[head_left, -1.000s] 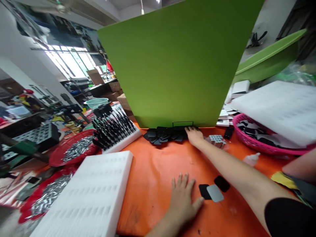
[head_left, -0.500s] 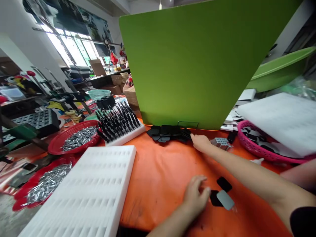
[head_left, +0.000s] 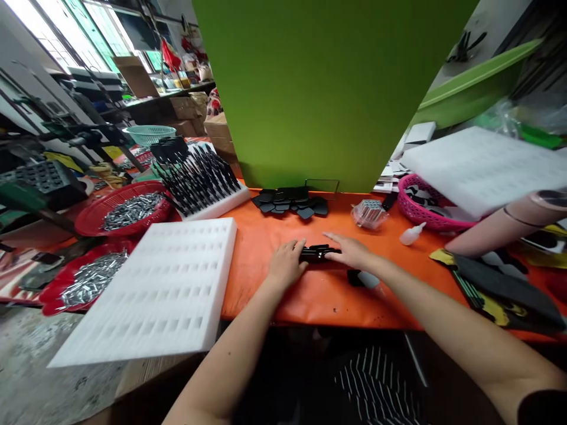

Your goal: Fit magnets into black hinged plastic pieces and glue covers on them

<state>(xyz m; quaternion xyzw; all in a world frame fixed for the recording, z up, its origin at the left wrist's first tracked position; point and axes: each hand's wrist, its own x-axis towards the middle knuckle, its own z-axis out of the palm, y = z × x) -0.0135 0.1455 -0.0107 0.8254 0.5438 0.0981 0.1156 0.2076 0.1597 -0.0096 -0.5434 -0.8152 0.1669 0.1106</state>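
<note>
My left hand (head_left: 286, 264) and my right hand (head_left: 351, 250) meet over the orange table (head_left: 274, 289), both gripping a small stack of flat black pieces (head_left: 315, 253) between them. Behind it, at the foot of the green divider (head_left: 328, 88), lies a loose pile of black rounded pieces (head_left: 287, 203). A black piece and a grey one (head_left: 361, 278) lie just under my right wrist.
A white foam tray with slots (head_left: 155, 289) overhangs the table's left front. Behind it stand a foam block of black brushes (head_left: 197, 177) and red baskets of metal tubes (head_left: 128, 209). On the right are a pink basket (head_left: 420, 212), a small glue bottle (head_left: 411, 234) and another person's arm (head_left: 500, 227).
My right hand drew back from the far pile with black pieces. My left hand left the two pieces on the table and joined it. The view dropped lower.
</note>
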